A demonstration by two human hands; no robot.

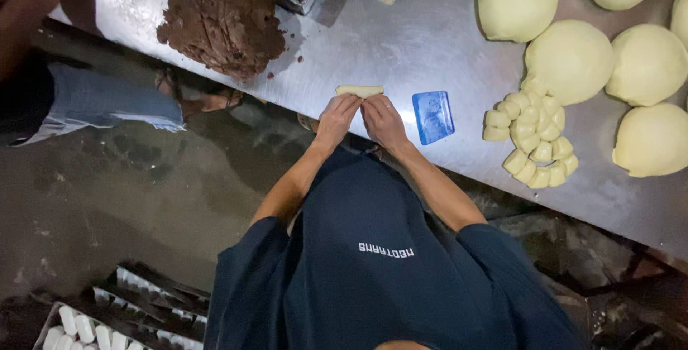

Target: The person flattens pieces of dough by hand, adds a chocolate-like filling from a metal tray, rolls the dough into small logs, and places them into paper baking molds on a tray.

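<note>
Stainless-steel worktable (430, 42), seen from above, with a dark wet floor beneath it. Left hand (337, 117) and right hand (383, 121) lie side by side at the table's near edge, fingertips pressed together onto a small pale dough roll (360, 90) that rests on the steel just beyond them. Just right of the hands lies a blue plastic scraper (433, 116); farther right, a cluster of cut dough pieces (530, 138) sits against several large round dough balls (570, 60). A mound of brown filling (226, 24) lies to the upper left. Judged by these stocks, shaping is at an early stage: one piece is being worked, while the cut pieces and large balls remain unshaped. Trays of pale pieces (79, 325) stand on the floor at lower left.
</note>
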